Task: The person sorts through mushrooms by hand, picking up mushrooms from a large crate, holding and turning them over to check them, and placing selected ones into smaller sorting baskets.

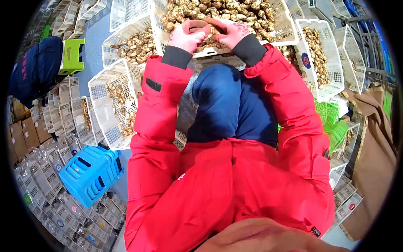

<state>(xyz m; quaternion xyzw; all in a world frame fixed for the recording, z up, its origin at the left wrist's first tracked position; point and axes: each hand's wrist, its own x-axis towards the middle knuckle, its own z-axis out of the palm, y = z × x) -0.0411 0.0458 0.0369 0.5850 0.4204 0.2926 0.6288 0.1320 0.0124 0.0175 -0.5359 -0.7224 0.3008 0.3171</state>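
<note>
A white mesh crate (pixel 289 31) heaped with knobbly brown-and-cream roots (pixel 239 12) stands in front of my knees. Both hands wear pink gloves and meet over the crate's near edge. My left hand (pixel 189 35) has its fingers bent inward, closed on something too hidden to name. My right hand (pixel 230 33) is bent around a root (pixel 215 31) that shows between the two hands, its fingertips partly covered.
More white crates with roots stand at the left (pixel 117 105) and right (pixel 321 59). A blue plastic stool (pixel 90 174) is at the lower left. A person in dark clothing (pixel 40 69) is beside a green stool (pixel 72 56). Brown cloth (pixel 371 164) lies at the right.
</note>
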